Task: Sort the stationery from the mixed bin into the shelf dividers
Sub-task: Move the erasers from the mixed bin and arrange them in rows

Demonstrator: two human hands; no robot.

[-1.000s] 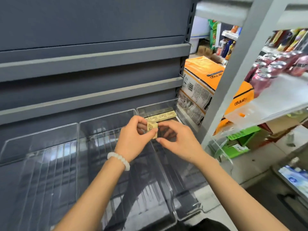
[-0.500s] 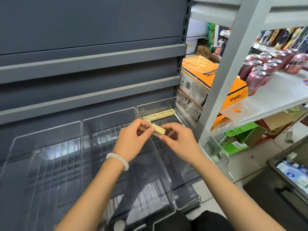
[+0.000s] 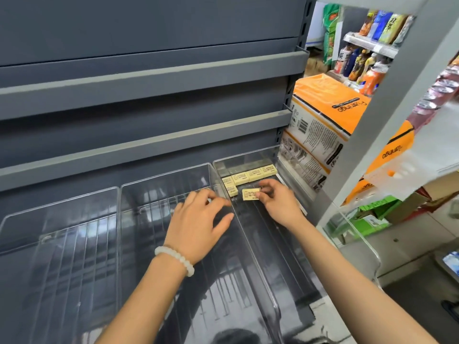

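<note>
Inside rightmost divider (image 3: 258, 247), erasers (image 3: 249, 175), right hand (image 3: 278, 202) holding eraser (image 3: 250, 194)

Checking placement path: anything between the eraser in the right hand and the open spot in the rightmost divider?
Nothing visible. The right hand pinches the eraser already inside the rightmost divider, just in front of the eraser row.

There are six small yellow rectangular erasers, all in the right bin: four in a row at the far end (image 3: 250, 175), one just nearer on the left (image 3: 231, 189), and one pinched in a hand (image 3: 250, 194). There are three clear plastic bins side by side (image 3: 119, 192). Two bare hands show, the left hand (image 3: 198, 219) and the right hand (image 3: 278, 202). One white bead bracelet (image 3: 175, 259) is on the left wrist. Two orange and white cardboard boxes (image 3: 323, 115) are stacked on the far right.
</note>
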